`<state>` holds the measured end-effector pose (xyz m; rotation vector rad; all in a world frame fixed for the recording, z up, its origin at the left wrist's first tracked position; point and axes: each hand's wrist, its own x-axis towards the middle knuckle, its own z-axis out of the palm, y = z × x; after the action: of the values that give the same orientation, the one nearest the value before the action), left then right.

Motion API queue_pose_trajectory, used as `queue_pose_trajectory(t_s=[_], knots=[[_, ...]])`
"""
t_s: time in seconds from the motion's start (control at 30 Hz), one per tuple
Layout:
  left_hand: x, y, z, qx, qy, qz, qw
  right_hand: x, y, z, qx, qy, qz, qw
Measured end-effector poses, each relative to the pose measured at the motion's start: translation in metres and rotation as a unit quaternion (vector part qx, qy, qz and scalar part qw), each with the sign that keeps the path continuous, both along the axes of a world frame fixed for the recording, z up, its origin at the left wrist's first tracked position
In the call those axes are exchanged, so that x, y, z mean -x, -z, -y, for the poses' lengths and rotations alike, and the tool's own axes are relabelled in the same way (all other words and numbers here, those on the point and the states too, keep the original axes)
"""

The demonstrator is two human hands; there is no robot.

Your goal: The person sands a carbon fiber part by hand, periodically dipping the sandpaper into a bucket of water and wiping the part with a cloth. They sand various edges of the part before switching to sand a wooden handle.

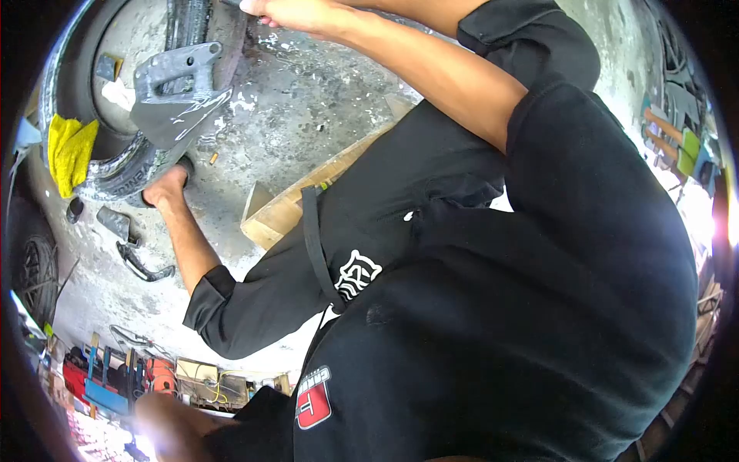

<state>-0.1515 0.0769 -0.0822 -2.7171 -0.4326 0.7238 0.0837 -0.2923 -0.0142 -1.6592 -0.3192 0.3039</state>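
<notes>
My right hand (pixel 268 11) is at the top edge, partly cut off, fingers curled on a dark thing whose shape I cannot make out. Left of and below it, a grey plastic panel (pixel 173 96) with a cut-out slot and whitish wet streaks rests on a tire (pixel 127 173) lying on the floor. A yellow cloth (pixel 69 154) hangs over the tire's rim. Inside the ring are a white crumpled piece (pixel 118 94) and a small dark pad (pixel 108 68). My left arm (pixel 173 423) is bent and blurred at the bottom left; its hand is out of view.
A low wooden seat (pixel 281 212) is under me. Dark loose parts (pixel 142 263) lie on the wet, stained concrete near my bare left leg. Tools and an orange object (pixel 161 377) sit at the lower left. More items, one green (pixel 689 150), line the right edge.
</notes>
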Motion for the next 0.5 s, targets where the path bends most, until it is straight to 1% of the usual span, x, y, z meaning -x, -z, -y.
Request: queue_pose_trajectory(t_s=[0.03,0.07,0.1,0.17,0.23,0.3,0.33,0.37,0.4,0.43,0.47,0.5], knots=[[0.002,0.005,-0.004,0.019,-0.010,0.007,1.000,0.001,-0.003,0.003,0.029,0.004,-0.006,1.000],[0.003,0.008,-0.005,0.026,-0.032,0.000,0.999,0.000,-0.002,0.002,-0.002,0.001,0.005,1.000],[0.003,0.011,-0.007,0.030,-0.052,-0.007,0.998,0.002,-0.001,0.005,0.000,0.000,0.003,1.000],[0.004,0.015,-0.011,0.026,-0.054,-0.015,0.998,0.001,-0.008,0.011,0.055,0.009,-0.036,0.998],[0.009,0.018,-0.015,0.015,-0.059,-0.025,0.998,0.001,-0.015,0.014,0.028,-0.024,-0.141,0.989],[0.009,0.022,-0.019,0.073,-0.121,-0.043,0.989,0.000,-0.015,0.012,0.047,-0.023,-0.157,0.986],[0.005,0.008,-0.008,0.080,-0.112,-0.027,0.990,-0.001,-0.007,0.012,0.043,-0.024,-0.157,0.986],[0.004,0.004,-0.001,0.076,-0.113,-0.026,0.990,-0.001,0.001,0.011,0.062,-0.005,-0.072,0.995],[0.001,0.001,0.002,0.060,-0.077,-0.026,0.995,-0.001,0.009,0.008,0.077,0.015,0.014,0.997],[-0.001,-0.003,0.001,0.039,-0.042,-0.026,0.998,0.000,0.008,0.008,0.073,-0.003,0.002,0.997],[-0.001,-0.005,0.003,0.025,-0.014,0.003,1.000,0.001,0.008,0.012,0.065,-0.021,-0.010,0.998],[0.001,-0.003,0.002,0.006,0.013,0.030,0.999,-0.002,0.027,0.012,0.096,0.008,0.130,0.987]])
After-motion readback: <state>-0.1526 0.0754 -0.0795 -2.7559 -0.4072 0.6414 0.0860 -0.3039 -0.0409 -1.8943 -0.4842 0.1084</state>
